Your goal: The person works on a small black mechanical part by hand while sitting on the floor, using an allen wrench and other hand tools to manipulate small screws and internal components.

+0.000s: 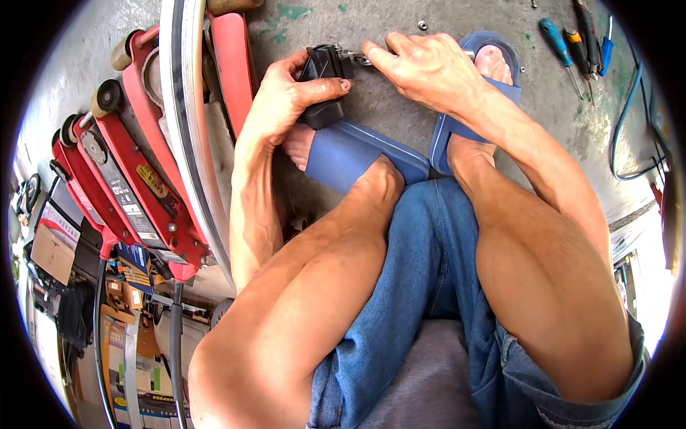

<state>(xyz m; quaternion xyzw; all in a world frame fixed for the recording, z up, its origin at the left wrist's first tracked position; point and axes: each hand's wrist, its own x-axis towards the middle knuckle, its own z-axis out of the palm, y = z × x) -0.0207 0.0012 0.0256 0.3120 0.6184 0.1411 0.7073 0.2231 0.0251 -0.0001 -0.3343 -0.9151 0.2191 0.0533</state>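
Note:
My left hand (pixel 286 96) is closed round a black plastic block-like housing (pixel 325 79), with the thumb pressed across its near side. Small shiny metal pieces (pixel 356 57) stick out from the housing's right side. At their outer end is my right hand (pixel 429 64), its fingers curled and the index fingertip at the metal. The fingers partly hide what they grip. Just below the housing is my blue left slipper (pixel 339 161), and the right one (pixel 493 39) lies beyond my right wrist.
Red floor jacks (pixel 132 168) stand in a row at the left, behind a pale curved rim (pixel 187 107). A small nut (pixel 422 26) lies on the concrete floor. Screwdrivers (pixel 554 39) lie at the upper right, near a blue cable (pixel 620 136).

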